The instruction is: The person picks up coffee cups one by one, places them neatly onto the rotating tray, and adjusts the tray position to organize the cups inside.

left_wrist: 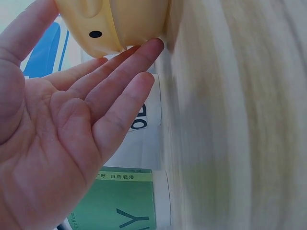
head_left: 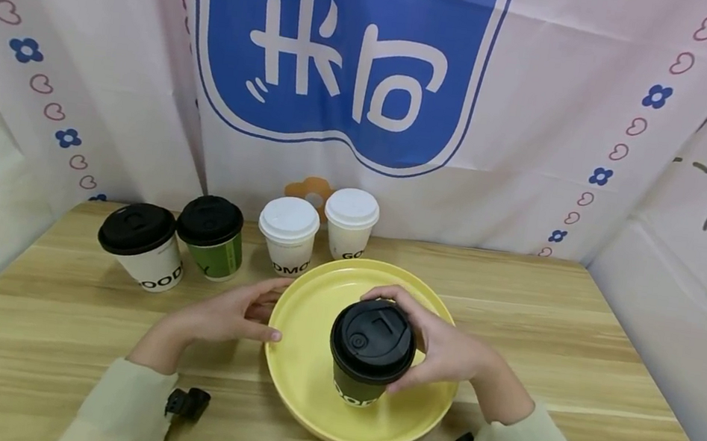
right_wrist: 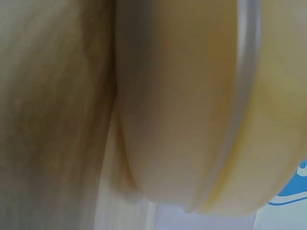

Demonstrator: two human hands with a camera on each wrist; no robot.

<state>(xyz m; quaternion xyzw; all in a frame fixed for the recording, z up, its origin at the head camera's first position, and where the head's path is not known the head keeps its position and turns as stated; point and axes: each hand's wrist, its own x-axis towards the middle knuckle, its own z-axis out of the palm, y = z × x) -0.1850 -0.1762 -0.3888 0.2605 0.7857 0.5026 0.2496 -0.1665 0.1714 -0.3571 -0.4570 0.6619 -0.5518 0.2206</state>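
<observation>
Head view: the right hand point(head_left: 444, 350) comes in from the right, wrist bent inward, fingers curled round the lid end of a dark green cup point(head_left: 370, 355) with a black lid. That cup stands upright on the yellow plate point(head_left: 303, 334), a bit right of centre. The left hand point(head_left: 231, 316) lies low on the wooden table point(head_left: 580, 343), fingers straight, tips touching the plate's left rim.

Left wrist view: palm open, fingers stretched out and together, fingertips point(left_wrist: 151, 48) against the plate's underside edge. A green cup point(left_wrist: 120, 201) sits behind the hand.

Right wrist view: just blurry plate rim point(right_wrist: 192, 120) and table, can't tell anything about the fingers here.
</observation>
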